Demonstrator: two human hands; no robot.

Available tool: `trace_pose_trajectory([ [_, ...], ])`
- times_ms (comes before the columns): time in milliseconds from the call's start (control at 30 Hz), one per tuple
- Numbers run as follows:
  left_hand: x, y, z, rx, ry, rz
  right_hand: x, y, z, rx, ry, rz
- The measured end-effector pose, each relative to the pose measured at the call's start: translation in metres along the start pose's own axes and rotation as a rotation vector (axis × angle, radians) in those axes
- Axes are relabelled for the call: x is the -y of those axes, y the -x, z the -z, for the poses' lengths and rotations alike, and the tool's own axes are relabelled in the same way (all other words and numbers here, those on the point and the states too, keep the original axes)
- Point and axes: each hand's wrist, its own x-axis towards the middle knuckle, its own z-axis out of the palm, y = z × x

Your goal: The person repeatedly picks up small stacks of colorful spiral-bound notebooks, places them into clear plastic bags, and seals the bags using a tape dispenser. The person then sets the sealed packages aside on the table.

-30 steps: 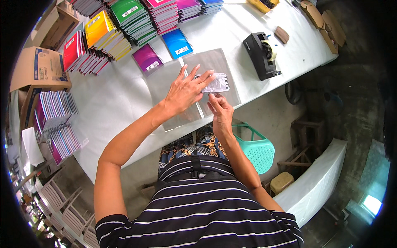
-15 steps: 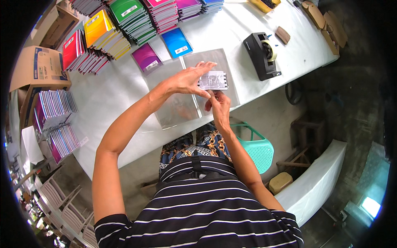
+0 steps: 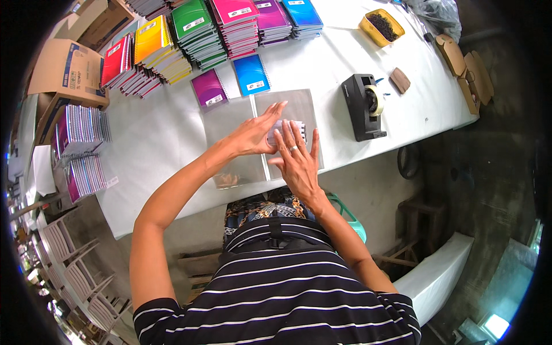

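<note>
A small packet in clear plastic, pale with dark marks along its edge, lies on a translucent plastic folder spread on the table. My left hand rests along the packet's left side, its fingers stretched out and thumb apart. Over the packet lies my right hand, palm down, fingers spread, with a ring on one finger. Much of the packet is hidden under these fingers. Just beyond the folder are a purple spiral notebook and a blue spiral notebook.
A black tape dispenser stands at right, beside a brown block. Farther back is a yellow tub of dark bits. Stacked notebooks line the far left, near a cardboard box. A green stool stands below the table edge.
My right hand has turned from pinching at the packet's near edge to lying flat over it with fingers spread. My left hand stays beside the packet. The whole view has shifted slightly.
</note>
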Motion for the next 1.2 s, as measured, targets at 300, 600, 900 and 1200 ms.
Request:
trace_pose_trajectory([
  [300,-0.004,0.016,-0.02,-0.019,-0.171,0.073,-0.123,0.023,-0.008,0.354,-1.061,-1.026],
  [600,-0.087,0.102,0.038,-0.199,-0.9,-0.041,-0.061,-0.085,-0.041,1.026,-1.82,-0.885],
  [900,-0.06,0.286,0.079,-0.984,-0.501,0.684,0.171,-0.18,-0.141,0.991,-1.589,-0.462],
  [1200,-0.023,0.42,0.041,-1.347,-0.305,1.107,0.371,-0.203,-0.313,0.955,-1.46,-0.315],
])
